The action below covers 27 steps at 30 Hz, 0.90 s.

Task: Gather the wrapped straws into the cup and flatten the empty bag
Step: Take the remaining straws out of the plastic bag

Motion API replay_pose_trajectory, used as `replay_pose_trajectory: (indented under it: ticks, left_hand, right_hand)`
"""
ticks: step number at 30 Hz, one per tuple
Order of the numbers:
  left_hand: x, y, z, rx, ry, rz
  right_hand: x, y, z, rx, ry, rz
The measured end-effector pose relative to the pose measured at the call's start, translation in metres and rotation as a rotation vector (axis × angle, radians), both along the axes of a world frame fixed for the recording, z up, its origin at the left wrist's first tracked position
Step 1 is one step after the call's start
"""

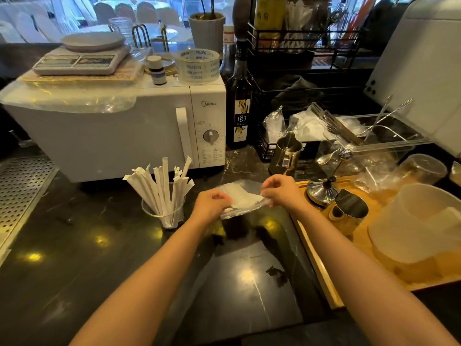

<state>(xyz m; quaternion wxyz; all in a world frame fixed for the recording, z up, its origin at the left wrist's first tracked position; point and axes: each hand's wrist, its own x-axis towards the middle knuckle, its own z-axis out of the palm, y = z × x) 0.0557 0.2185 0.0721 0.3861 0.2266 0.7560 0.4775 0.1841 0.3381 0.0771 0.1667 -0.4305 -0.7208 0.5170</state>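
Several white paper-wrapped straws (pixel 163 186) stand fanned out in a clear glass cup (pixel 163 216) on the dark marble counter, in front of the microwave. To the right of the cup, a clear empty plastic bag (pixel 243 198) is held just above the counter between both hands. My left hand (pixel 212 204) pinches the bag's near-left edge. My right hand (pixel 282 189) pinches its right edge. The bag is stretched between them and looks mostly flat, slightly tilted.
A white microwave (pixel 119 131) stands behind the cup. A dark syrup bottle (pixel 240 101) and a steel pitcher (pixel 287 152) are behind the bag. A wooden tray (pixel 321 265) with a metal jug (pixel 350 207) and plastic containers lies at the right. A perforated drain grille (pixel 22 193) is at the left.
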Motion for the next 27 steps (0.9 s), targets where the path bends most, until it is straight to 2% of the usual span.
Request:
replay_pose_trajectory:
  ticks: [4, 8, 12, 16, 22, 27]
  left_hand:
    - [-0.001, -0.024, 0.028, 0.060, 0.007, -0.066]
    - [-0.010, -0.051, 0.055, 0.070, -0.103, -0.122]
    - [-0.018, -0.083, 0.077, 0.111, -0.098, -0.205]
    - [-0.026, -0.119, 0.093, 0.182, -0.020, -0.190]
    - [-0.044, -0.156, 0.096, 0.221, 0.262, -0.091]
    - [-0.063, -0.179, 0.090, 0.239, 0.287, -0.055]
  right_hand:
    - [0.002, -0.013, 0.031, 0.006, 0.074, 0.042]
    - [0.002, -0.033, 0.057, 0.062, 0.092, 0.052]
    - [0.002, -0.059, 0.079, 0.078, 0.063, 0.153]
    - [0.002, -0.086, 0.098, 0.116, 0.015, 0.291]
    - [-0.019, -0.116, 0.108, 0.235, -0.034, 0.478]
    - [-0.043, -0.137, 0.108, 0.410, -0.196, 0.596]
